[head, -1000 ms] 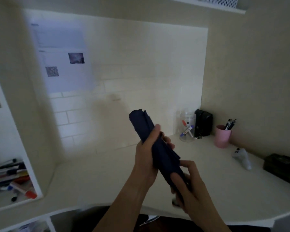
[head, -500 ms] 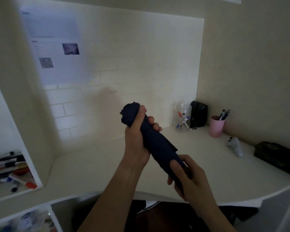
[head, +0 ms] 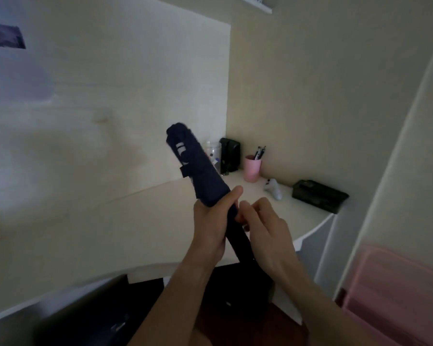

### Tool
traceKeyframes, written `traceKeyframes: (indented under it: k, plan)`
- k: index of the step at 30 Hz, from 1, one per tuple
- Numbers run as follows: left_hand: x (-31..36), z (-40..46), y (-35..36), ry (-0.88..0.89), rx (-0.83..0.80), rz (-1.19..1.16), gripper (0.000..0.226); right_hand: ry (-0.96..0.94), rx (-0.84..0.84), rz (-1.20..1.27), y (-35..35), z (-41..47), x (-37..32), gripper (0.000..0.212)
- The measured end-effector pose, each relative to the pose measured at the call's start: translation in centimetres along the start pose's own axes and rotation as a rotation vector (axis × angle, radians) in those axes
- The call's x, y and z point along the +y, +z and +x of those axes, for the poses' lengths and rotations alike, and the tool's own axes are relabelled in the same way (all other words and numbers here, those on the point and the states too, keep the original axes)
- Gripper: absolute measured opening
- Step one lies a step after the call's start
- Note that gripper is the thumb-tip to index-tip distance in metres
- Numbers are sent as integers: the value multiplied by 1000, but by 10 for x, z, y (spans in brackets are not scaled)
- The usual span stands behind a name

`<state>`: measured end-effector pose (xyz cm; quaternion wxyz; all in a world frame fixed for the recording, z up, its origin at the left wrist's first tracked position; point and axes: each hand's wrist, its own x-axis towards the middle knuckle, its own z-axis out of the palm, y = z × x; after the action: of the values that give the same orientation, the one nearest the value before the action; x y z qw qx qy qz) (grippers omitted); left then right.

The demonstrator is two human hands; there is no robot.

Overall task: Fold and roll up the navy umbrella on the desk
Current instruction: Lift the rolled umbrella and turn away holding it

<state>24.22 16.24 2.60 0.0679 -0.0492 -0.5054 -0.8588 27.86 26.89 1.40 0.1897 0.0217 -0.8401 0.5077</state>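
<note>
The navy umbrella (head: pixel 198 168) is rolled into a tight bundle and held up in the air over the white desk (head: pixel 110 226), tip pointing up and to the left. A short strap sticks out on its left side and white markings show near the tip. My left hand (head: pixel 211 221) is wrapped around the lower part of the rolled canopy. My right hand (head: pixel 265 231) is closed on the umbrella just below and to the right of it, near the handle end, which my hands hide.
At the desk's back right corner stand a clear jar (head: pixel 213 152), a black box (head: pixel 230 154), and a pink cup (head: pixel 252 168) with pens. A white figurine (head: pixel 273 188) and a black case (head: pixel 319 195) lie further right. A pink bin (head: pixel 395 295) sits at lower right.
The view has swung to the right. My left hand has slid down the umbrella from near its tip to the lower canopy, and my right hand has shifted up close beside it.
</note>
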Motion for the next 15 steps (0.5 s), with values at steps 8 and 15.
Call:
traceKeyframes:
  k: [8, 15]
  plan:
    - [-45, -19, 73, 587, -357, 1185, 33, 128, 126, 296, -165, -3, 8, 58]
    - [-104, -52, 183, 524, -940, 1247, 72, 183, 519, 618, -280, -61, 103, 32]
